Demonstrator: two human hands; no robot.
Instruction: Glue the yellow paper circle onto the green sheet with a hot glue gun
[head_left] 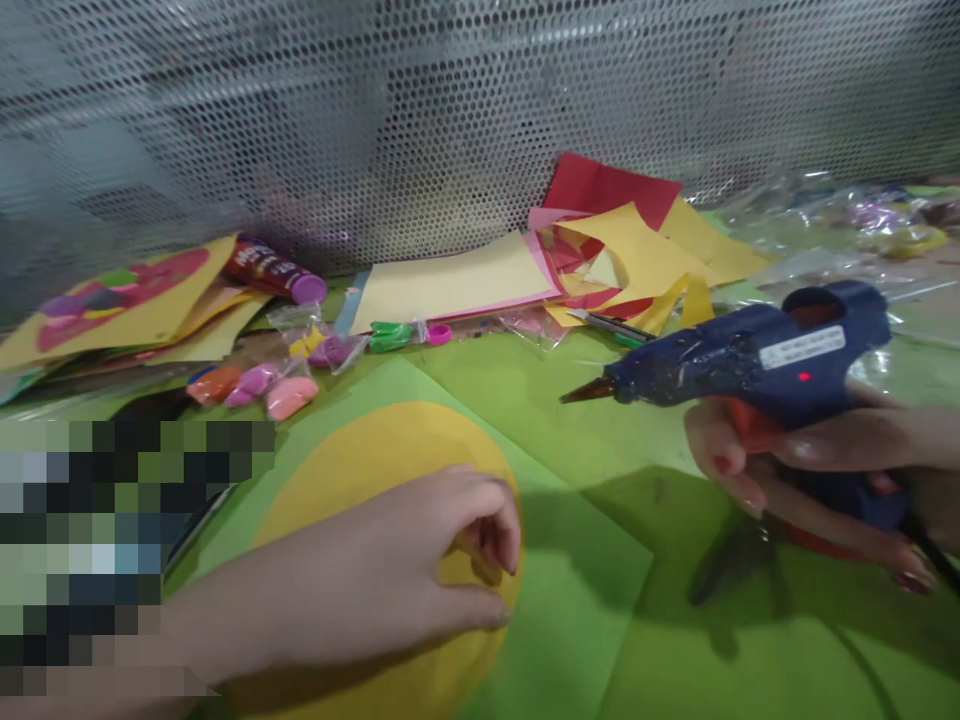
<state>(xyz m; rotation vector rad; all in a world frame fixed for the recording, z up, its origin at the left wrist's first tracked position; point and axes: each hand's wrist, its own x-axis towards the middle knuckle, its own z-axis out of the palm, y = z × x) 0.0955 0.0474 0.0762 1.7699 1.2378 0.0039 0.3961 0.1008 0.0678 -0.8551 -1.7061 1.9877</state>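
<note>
My right hand (825,450) is wrapped around a dark blue hot glue gun (697,350), fingers at its orange trigger. A small red light glows on the gun's body, and its nozzle points left, above the table. My left hand (420,550) rests over a yellow paper circle (360,440), near its right edge. Its fingers are loosely curled, the thumb stands apart from them, and nothing shows between. Beneath the circle is a light green paper sheet (577,570). My left hand and forearm cover much of the circle.
Behind stands a perforated metal panel (420,120). Along it lie paper sheets (450,275), a yellow cut-out scrap (637,250), a craft knife (611,325), a purple-capped tube (277,270), and small clay packs (292,395). A decorated card (127,300) lies left; clear plastic wrappers (847,215) lie right.
</note>
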